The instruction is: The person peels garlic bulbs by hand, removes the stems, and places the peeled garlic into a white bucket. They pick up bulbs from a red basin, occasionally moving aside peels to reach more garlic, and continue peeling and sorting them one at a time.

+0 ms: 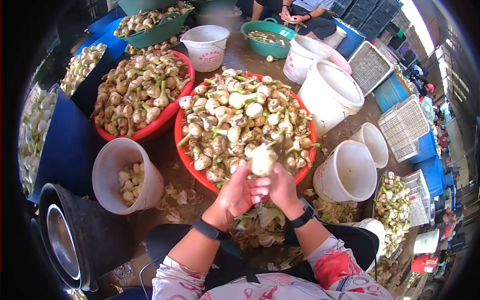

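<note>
Grip of the left hand (239,192) and right hand (283,186) loosely cupped around a garlic bulb (263,160), blurred stem tilting up rightward, above a heaped red basin (181,159), white buckets (100,172) either side.

1. You have a spouted white bucket (205,50).
2. Right of that bucket, you see a green basin (272,49) near a seated co-worker (312,6).
3. Farther right of it, you have a white plastic crate (369,67) and stacked black crates (371,19).
</note>
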